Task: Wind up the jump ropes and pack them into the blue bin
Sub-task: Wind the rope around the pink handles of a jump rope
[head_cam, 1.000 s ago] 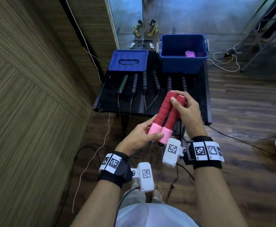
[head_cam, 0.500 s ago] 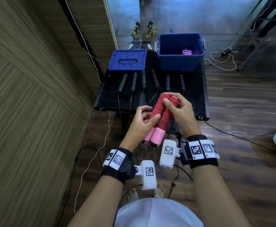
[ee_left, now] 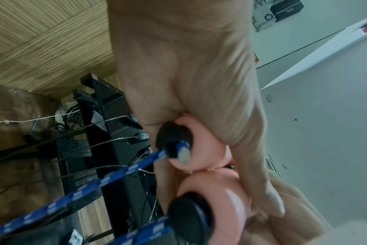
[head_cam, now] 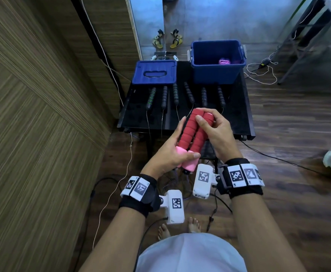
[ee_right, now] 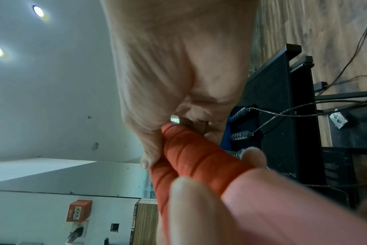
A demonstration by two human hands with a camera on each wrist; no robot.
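I hold two red foam jump-rope handles (head_cam: 193, 134) side by side, pink caps pointing down toward me. My right hand (head_cam: 209, 124) grips their top ends (ee_right: 191, 152). My left hand (head_cam: 177, 152) wraps the pink caps (ee_left: 216, 187), thumb across the front. A blue patterned rope (ee_left: 90, 185) runs from the black cap ends down out of sight. The blue bin (head_cam: 217, 61) stands open at the table's far right with a wound pink rope (head_cam: 225, 61) inside.
The black table (head_cam: 239, 118) carries several black rope handles (head_cam: 189, 93) in a row, cords hanging over its front edge. A blue lid (head_cam: 154, 72) lies at the far left. Wooden wall on the left; cables on the floor.
My left hand slid from the handles' middle back down to the pink caps, thumb now over them. The handles stay held together in front of the table.
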